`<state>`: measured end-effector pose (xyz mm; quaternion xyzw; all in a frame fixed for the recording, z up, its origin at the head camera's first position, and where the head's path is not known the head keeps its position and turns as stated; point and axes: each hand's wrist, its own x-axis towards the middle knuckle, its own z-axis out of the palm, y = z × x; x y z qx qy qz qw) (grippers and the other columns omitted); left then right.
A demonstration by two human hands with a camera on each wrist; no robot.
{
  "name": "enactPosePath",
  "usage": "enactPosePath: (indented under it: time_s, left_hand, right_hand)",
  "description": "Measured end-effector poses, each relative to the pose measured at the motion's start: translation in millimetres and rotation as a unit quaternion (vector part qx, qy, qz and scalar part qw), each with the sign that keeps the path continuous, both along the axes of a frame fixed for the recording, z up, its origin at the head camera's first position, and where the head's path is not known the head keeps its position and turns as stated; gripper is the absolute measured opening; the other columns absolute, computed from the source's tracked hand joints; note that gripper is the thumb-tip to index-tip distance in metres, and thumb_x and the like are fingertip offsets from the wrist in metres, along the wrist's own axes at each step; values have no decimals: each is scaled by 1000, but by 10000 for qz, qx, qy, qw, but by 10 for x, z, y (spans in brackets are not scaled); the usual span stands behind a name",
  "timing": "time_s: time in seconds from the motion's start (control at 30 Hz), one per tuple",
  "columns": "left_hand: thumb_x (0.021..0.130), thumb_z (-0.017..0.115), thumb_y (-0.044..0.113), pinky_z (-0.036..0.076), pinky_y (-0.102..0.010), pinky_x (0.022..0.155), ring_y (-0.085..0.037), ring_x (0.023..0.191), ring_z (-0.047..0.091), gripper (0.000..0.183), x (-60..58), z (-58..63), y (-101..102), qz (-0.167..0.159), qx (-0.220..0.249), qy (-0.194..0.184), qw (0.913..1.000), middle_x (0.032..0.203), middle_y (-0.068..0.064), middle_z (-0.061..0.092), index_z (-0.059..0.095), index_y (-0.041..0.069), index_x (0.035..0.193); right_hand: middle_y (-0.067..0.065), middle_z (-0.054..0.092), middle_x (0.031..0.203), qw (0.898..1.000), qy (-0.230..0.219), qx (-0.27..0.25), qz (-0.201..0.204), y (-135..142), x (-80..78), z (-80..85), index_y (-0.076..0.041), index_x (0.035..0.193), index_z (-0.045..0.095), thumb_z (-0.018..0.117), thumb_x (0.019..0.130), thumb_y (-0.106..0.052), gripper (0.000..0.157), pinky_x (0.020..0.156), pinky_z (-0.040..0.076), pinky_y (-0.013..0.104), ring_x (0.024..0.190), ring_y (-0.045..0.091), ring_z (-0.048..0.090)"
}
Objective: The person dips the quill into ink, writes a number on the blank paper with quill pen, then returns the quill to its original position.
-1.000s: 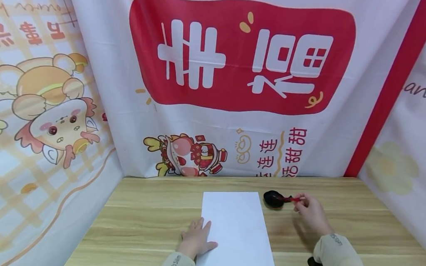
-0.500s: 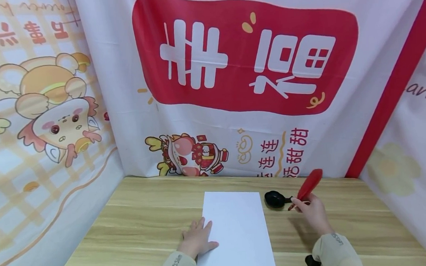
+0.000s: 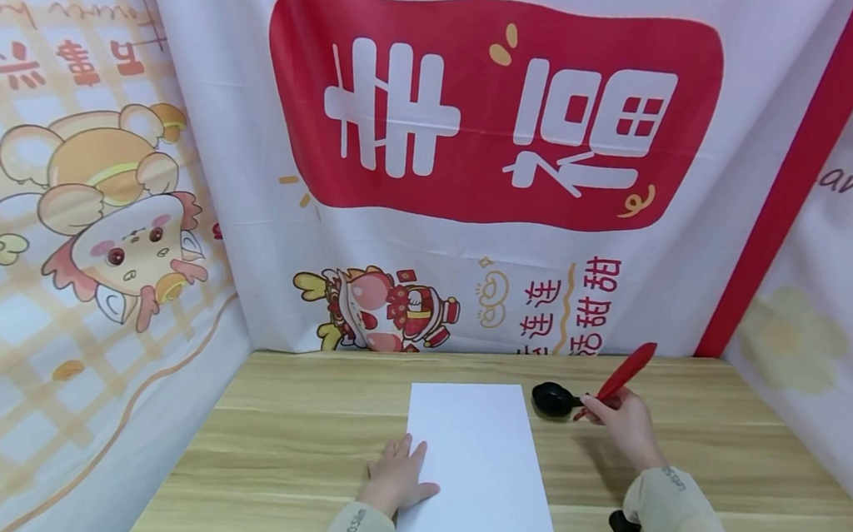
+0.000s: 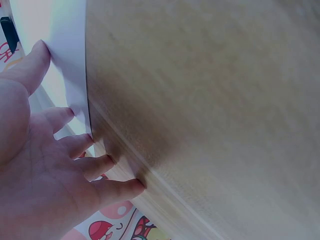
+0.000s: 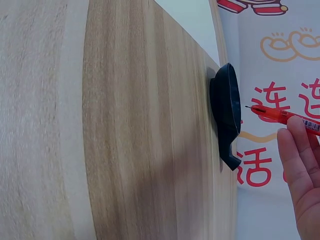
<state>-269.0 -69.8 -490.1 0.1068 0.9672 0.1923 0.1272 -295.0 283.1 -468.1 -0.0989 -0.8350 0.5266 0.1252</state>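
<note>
A white sheet of paper (image 3: 469, 471) lies lengthwise on the wooden table. My left hand (image 3: 398, 477) rests on its left edge with the fingers spread; in the left wrist view the thumb (image 4: 37, 62) lies over the paper and other fingertips reach past its edge onto the wood. My right hand (image 3: 627, 425) pinches a red feather pen (image 3: 628, 371), its plume slanting up to the right and its point down to the left. In the right wrist view the fine bare tip of the pen (image 5: 272, 114) shows near a black spoon-shaped dish (image 5: 227, 102).
The black dish stands on the wooden tabletop (image 3: 283, 444) just right of the paper. A printed cloth (image 3: 498, 127) hangs along the table's back edge, with more cloth at left (image 3: 102, 342) and right. A small black object (image 3: 625, 526) shows beside the right sleeve.
The feather pen has swung from near the black dish to a raised slant, its plume now up to the right. My left hand stays on the paper. The view has shifted slightly.
</note>
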Motion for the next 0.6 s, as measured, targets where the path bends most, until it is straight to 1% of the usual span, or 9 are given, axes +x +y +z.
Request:
enactPosePath:
  time_s: [0.1,0.17,0.23,0.37,0.5,0.6]
  left_hand:
    - [80,67,40,13,-73,94,-47,131,18,69,6,2,3,19,19,-16,10000,144,-22,28,44,7,136]
    - [80,67,40,13,-73,94,-47,131,18,69,8,7,4,23,25,-22,10000,145,-22,27,44,6,136]
    - [80,67,40,12,-73,94,-47,131,17,69,6,7,4,29,54,-34,10000,145,-23,27,44,6,136]
    - [80,67,40,12,-73,94,-47,131,17,69,-2,0,4,40,76,-56,9999,145,-22,27,44,6,136]
    - [80,67,41,13,-73,94,-47,131,17,70,-10,-11,4,16,37,-21,10000,144,-22,28,44,7,136]
    - [80,67,42,13,-73,94,-47,131,18,70,-13,-17,5,16,4,-9,10000,145,-22,28,44,7,136]
  right_hand:
    - [11,67,78,9999,-7,-124,16,-17,-12,-6,5,93,52,64,87,-15,24,64,55,28,66,12,64]
    - [10,67,77,9999,-8,-128,-8,-31,-21,-11,5,92,53,64,87,-16,24,64,55,28,66,12,64]
    - [11,67,75,10000,39,-87,-27,-45,-23,-17,5,92,54,65,87,-16,25,64,55,28,66,13,64]
    - [12,67,73,9997,221,11,-109,-79,-29,-28,6,90,56,66,86,-15,23,61,54,23,66,16,66]
    - [15,67,74,9989,396,-228,-92,-117,-46,-33,9,89,56,64,86,-8,19,61,54,23,66,16,66]
    - [15,66,74,9981,378,-489,-78,-139,-75,-40,11,90,55,63,86,-5,18,63,55,25,66,15,66]
